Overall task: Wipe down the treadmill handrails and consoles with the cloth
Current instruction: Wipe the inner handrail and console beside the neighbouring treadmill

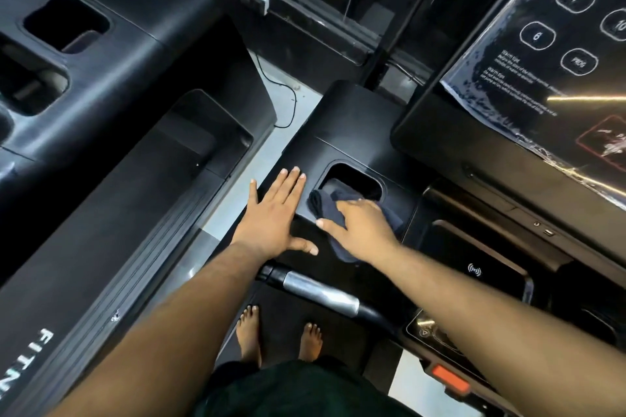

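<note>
A dark grey cloth (325, 206) lies bunched on the black console wing (345, 132) of the treadmill, at the near edge of its cup-holder recess (355, 179). My right hand (362, 230) presses flat on the cloth, fingers pointing into the recess. My left hand (274, 213) rests flat with spread fingers on the same wing, just left of the cloth. Below both hands runs the handrail (321, 294) with a silver sensor sleeve. The touch console (542, 44), under wrinkled film, fills the upper right.
A second treadmill (101, 145) with its own cup holders stands to the left across a narrow floor gap with a black cable (291, 101). A red safety key (449, 377) sits lower right. My bare feet (281, 338) stand on the belt.
</note>
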Motion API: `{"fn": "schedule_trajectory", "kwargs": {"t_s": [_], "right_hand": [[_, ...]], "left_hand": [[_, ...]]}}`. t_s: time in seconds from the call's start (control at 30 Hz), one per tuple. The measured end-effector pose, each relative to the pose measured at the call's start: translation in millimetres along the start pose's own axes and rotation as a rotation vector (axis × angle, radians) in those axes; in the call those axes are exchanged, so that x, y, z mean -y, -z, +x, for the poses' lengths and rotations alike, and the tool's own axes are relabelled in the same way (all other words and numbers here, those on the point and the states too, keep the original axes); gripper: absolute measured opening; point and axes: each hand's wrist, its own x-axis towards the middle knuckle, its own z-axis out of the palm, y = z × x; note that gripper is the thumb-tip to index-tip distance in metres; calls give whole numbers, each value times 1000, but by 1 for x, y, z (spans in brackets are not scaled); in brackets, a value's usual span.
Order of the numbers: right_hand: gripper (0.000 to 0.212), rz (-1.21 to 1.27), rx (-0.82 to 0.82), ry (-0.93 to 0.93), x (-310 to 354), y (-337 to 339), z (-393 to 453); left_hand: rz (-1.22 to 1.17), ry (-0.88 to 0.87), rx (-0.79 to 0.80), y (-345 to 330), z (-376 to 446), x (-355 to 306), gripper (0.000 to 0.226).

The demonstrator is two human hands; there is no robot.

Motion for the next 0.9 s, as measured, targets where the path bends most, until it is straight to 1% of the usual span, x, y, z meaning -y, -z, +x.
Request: {"fn": "schedule_trajectory", "kwargs": {"t_s": [0.07,0.1,0.13,0.17,0.23,0.27,0.3,0.33,0.4,0.47,0.53,0.6,0.67,0.7,0.73,0.77,0.83,0.87,0.9], "right_hand": [[57,300,-148,-69,7,-9,-7],[59,382,-172,-74,11,-10,-7],[63,409,-150,-41,15,-9,-8],[70,366,-102,28,19,-8,-9],[85,103,30,186,19,-7,-14],[89,-31,76,227,13,-7,-14],[89,-120,103,230,5,-6,-10],[87,-158,120,191,0,-4,-4],[80,-116,114,90,1,-1,14],[74,-40,81,52,14,-3,27],[74,60,8,56,26,-8,24],[69,252,-183,66,25,-2,11],[58,467,-402,52,20,8,2],[55,546,-435,79,20,14,2],[57,557,-381,141,24,19,3],[60,469,-248,209,30,18,7],[66,93,71,275,36,3,16],[68,-62,143,264,34,-5,22],[70,-136,145,235,36,-10,29]], "left_hand": [[-1,-4,4,-1,1,0,147],[-8,0,2,-1,1,1,148],[-17,3,1,-1,1,1,148],[-20,2,2,0,0,2,147],[7,-1,1,-1,0,2,143],[5,-1,0,-1,0,2,143],[-14,0,2,0,0,1,145],[-25,0,4,1,-1,1,147],[-20,1,13,2,-1,1,149],[-42,3,11,3,-1,0,147],[-82,11,-22,3,-1,2,147],[-125,6,-36,3,-3,4,150],[-167,17,-77,3,-7,6,149],[-194,33,-104,3,-10,6,147],[-228,61,-137,3,-15,9,143],[-262,95,-164,2,-21,13,137],[-294,160,-174,-2,-40,21,127],[-302,188,-170,-6,-51,24,125],[-314,215,-166,-9,-65,30,124]]}}
